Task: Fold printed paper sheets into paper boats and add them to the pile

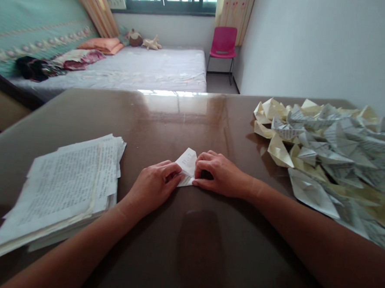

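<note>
A small folded sheet of paper (188, 160) with printed marks lies at the middle of the brown table (167, 129), between my two hands. My left hand (157, 181) pinches its left edge between thumb and fingers. On the opposite edge, my right hand (218, 174) grips the paper with curled fingers and thumb. Parts of the folds are covered by my fingers. To the right lies a large heap of folded paper boats (339, 140), some cream and some white with print. A stack of printed sheets (69, 184) rests to the left, its edges uneven.
Beyond the table's far edge is a bed (158, 68) with orange pillows (100, 44), clothes and soft toys on it. A pink chair (224, 42) stands by the window, near the white wall (303, 42). My right forearm passes close to the heap.
</note>
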Motion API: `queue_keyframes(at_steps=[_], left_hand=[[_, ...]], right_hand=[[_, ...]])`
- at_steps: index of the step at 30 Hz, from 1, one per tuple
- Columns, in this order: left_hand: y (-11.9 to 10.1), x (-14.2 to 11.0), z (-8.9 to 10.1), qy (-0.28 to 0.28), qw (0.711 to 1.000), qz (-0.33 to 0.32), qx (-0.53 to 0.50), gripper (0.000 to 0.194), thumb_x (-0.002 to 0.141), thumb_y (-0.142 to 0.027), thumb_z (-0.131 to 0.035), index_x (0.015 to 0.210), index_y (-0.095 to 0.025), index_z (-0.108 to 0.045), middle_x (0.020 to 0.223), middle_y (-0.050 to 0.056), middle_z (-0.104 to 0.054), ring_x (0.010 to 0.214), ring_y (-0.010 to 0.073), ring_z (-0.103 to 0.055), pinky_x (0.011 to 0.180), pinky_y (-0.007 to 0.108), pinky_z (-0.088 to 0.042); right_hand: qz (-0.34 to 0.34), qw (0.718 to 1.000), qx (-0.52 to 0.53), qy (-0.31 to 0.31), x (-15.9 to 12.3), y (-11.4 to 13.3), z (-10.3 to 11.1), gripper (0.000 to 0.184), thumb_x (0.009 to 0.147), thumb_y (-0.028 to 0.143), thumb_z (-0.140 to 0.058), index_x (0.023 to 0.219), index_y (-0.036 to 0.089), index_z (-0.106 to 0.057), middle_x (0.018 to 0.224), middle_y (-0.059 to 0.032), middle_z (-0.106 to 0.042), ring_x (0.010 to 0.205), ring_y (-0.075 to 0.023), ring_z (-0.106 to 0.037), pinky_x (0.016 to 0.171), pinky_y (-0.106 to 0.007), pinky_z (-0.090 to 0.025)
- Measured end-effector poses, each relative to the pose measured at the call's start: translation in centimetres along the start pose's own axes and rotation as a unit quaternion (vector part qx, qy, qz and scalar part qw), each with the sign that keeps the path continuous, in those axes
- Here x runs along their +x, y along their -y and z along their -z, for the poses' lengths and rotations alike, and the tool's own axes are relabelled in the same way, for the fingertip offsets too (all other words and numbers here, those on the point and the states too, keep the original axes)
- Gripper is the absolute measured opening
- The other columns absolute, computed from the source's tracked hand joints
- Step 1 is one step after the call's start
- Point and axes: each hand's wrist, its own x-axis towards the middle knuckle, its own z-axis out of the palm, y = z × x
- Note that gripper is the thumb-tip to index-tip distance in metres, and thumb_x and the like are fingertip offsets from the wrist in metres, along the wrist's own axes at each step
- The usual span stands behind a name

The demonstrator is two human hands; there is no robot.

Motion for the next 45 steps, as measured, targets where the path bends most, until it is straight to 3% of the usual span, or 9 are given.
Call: queue_keyframes(at_steps=[10, 17, 33, 37, 40, 43, 45], left_hand=[[-0.2, 0.1, -0.1, -0.009, 0.997, 0.026, 0.078, 0.024, 0.089, -0.042, -0.048, 0.083, -0.022, -0.058, 0.074, -0.001, -0.063, 0.061, 0.0132, -0.056, 0.055, 0.024, -0.034], [-0.3, 0.1, -0.2, -0.006, 0.997, 0.058, 0.058, 0.028, 0.088, -0.043, -0.049, 0.110, -0.026, -0.053, 0.074, -0.005, -0.063, 0.062, 0.0142, -0.059, 0.056, 0.024, -0.036], [0.1, 0.4, 0.0, 0.026, 0.999, 0.010, 0.027, 0.044, 0.089, -0.039, -0.054, 0.130, -0.026, -0.047, 0.080, -0.004, -0.065, 0.070, 0.0127, -0.060, 0.061, 0.023, -0.042], [0.5, 0.1, -0.2, -0.042, 0.994, -0.033, 0.096, 0.044, 0.087, -0.041, -0.057, 0.128, -0.024, -0.050, 0.096, 0.002, -0.064, 0.091, 0.0188, -0.058, 0.075, 0.030, -0.048], [0.6, -0.4, -0.1, -0.091, 0.978, -0.117, 0.146, 0.027, 0.088, -0.037, -0.057, 0.111, -0.023, -0.061, 0.106, 0.006, -0.062, 0.101, 0.0217, -0.053, 0.082, 0.034, -0.049], [0.3, -0.9, 0.2, -0.064, 0.962, -0.205, 0.167, 0.020, 0.092, -0.022, -0.050, 0.106, -0.021, -0.064, 0.105, 0.005, -0.064, 0.099, 0.0195, -0.053, 0.084, 0.032, -0.050], [-0.1, -1.2, 0.4, -0.033, 0.954, -0.227, 0.192, 0.023, 0.092, -0.016, -0.048, 0.110, -0.017, -0.062, 0.106, 0.006, -0.064, 0.100, 0.0196, -0.054, 0.086, 0.032, -0.051]], right_hand=[[0.023, 1.000, 0.003, -0.012, 0.0, -0.2, 0.0, 0.013, 0.081, 0.029, -0.067, 0.093, 0.024, -0.068, 0.090, -0.0025, -0.063, 0.086, -0.0168, -0.052, 0.078, -0.030, -0.038], [0.034, 0.999, 0.001, -0.005, -0.1, -0.2, 0.2, 0.016, 0.083, 0.030, -0.065, 0.098, 0.027, -0.070, 0.095, -0.0027, -0.065, 0.088, -0.0174, -0.054, 0.081, -0.031, -0.039], [0.056, 0.996, -0.063, 0.008, -0.3, 0.4, 0.4, 0.020, 0.085, 0.032, -0.062, 0.104, 0.030, -0.071, 0.100, -0.0034, -0.064, 0.093, -0.0187, -0.053, 0.084, -0.033, -0.040], [0.061, 0.989, -0.130, 0.021, -0.4, 1.2, 0.9, 0.020, 0.088, 0.031, -0.058, 0.104, 0.031, -0.070, 0.101, -0.0044, -0.063, 0.093, -0.0192, -0.052, 0.080, -0.034, -0.038], [0.072, 0.980, -0.182, 0.031, -0.5, 1.9, 1.1, 0.021, 0.090, 0.030, -0.056, 0.106, 0.032, -0.068, 0.098, -0.0046, -0.063, 0.091, -0.0201, -0.051, 0.075, -0.033, -0.038], [0.082, 0.971, -0.220, 0.041, -0.8, 2.7, 1.1, 0.022, 0.090, 0.027, -0.055, 0.110, 0.027, -0.065, 0.099, -0.0064, -0.063, 0.092, -0.0222, -0.052, 0.072, -0.034, -0.039], [0.078, 0.966, -0.242, 0.049, -1.1, 3.5, 1.1, 0.025, 0.089, 0.023, -0.057, 0.113, 0.022, -0.063, 0.101, -0.0087, -0.063, 0.093, -0.0236, -0.052, 0.071, -0.035, -0.040]])
